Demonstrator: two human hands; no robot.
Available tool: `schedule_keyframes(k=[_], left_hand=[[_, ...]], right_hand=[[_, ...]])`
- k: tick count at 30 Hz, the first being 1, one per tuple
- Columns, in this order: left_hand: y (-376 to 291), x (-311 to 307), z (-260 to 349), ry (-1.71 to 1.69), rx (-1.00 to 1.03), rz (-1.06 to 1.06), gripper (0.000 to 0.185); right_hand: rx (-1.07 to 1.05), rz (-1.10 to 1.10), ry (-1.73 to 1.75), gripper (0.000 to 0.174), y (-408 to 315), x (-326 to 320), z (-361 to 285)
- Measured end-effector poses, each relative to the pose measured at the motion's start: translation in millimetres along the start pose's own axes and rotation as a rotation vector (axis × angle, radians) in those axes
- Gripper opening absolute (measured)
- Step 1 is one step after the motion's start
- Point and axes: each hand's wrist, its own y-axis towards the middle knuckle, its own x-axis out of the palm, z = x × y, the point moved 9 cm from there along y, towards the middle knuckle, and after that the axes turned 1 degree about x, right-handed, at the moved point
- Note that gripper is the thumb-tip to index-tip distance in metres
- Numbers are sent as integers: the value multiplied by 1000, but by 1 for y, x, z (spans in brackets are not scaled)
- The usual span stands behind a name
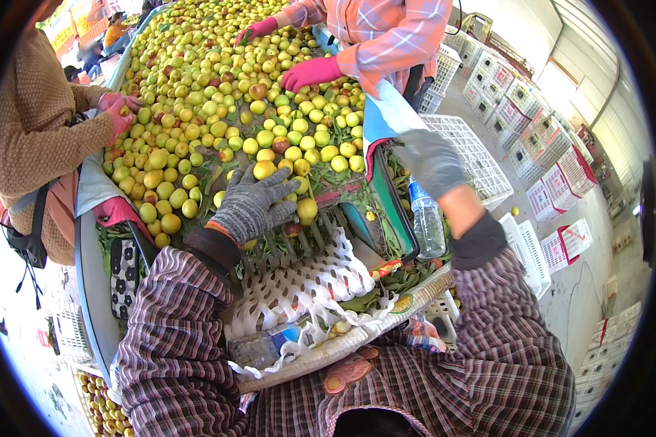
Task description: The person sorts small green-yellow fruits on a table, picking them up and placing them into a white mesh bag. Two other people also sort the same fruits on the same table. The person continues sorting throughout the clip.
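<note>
My left hand (251,205), in a grey knitted glove, reaches palm down over the near end of a sorting table (240,136). Its fingers are spread and touch yellow-green fruits, apparently jujubes (164,158); a larger yellow one (264,169) lies at the fingertips. Just below the hand, a slotted chute with bars (290,246) has a few fruits on it, and white foam netting (306,284) hangs over its lower part. My right hand (432,161), also grey-gloved, is blurred above the table's right side, over a clear plastic water bottle (427,224). What it holds, if anything, cannot be made out.
A person in pink gloves (311,74) reaches over the fruit from the right; another in a brown knit sleeve (49,147) works at left. White plastic crates (464,153) stand at right. A flower-patterned pouch (124,278) sits by the left rim. Leaves (333,177) litter the table.
</note>
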Motion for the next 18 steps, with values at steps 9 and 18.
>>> schedule_keyframes(k=[9,18], left_hand=[[2,-18,-43,137,-209,241,52],[3,-8,-61,180,-391,115,60]], right_hand=[[306,-388,11,76,97,171,-75],[-42,-540,113,89,91,175,-140]])
